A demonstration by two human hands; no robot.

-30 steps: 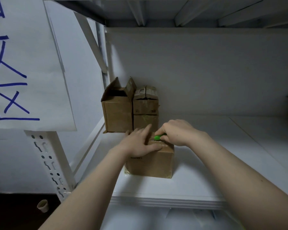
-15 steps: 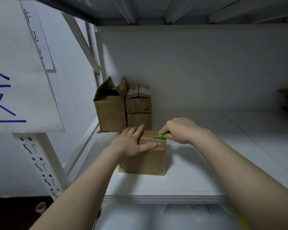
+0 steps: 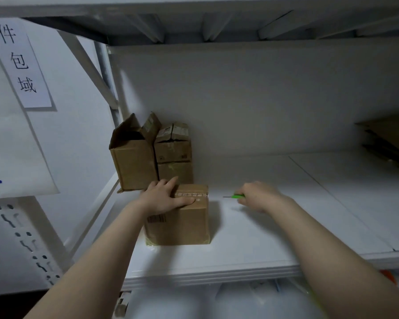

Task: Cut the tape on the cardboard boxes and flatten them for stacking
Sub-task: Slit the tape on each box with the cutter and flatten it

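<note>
A small taped cardboard box [image 3: 184,224] stands on the white shelf [image 3: 251,238] in front of me. My left hand [image 3: 165,196] rests flat on its top, fingers straight, thumb along the front edge beside the tape strip [image 3: 191,194]. My right hand [image 3: 258,196] is off to the right of the box, above the shelf, gripping a green-handled cutter [image 3: 235,196] whose thin blade points left toward the box. The blade tip is apart from the box.
Behind the box, at the shelf's back left, stands an open cardboard box [image 3: 134,162] beside two small stacked boxes [image 3: 174,155]. Flattened cardboard [image 3: 392,139] lies at the far right. Paper signs [image 3: 23,65] hang on the left frame; another shelf is overhead.
My right hand drew the cutter rightward, off the box top and away from it. My left hand stayed pressed on the box. The camera view shifted.
</note>
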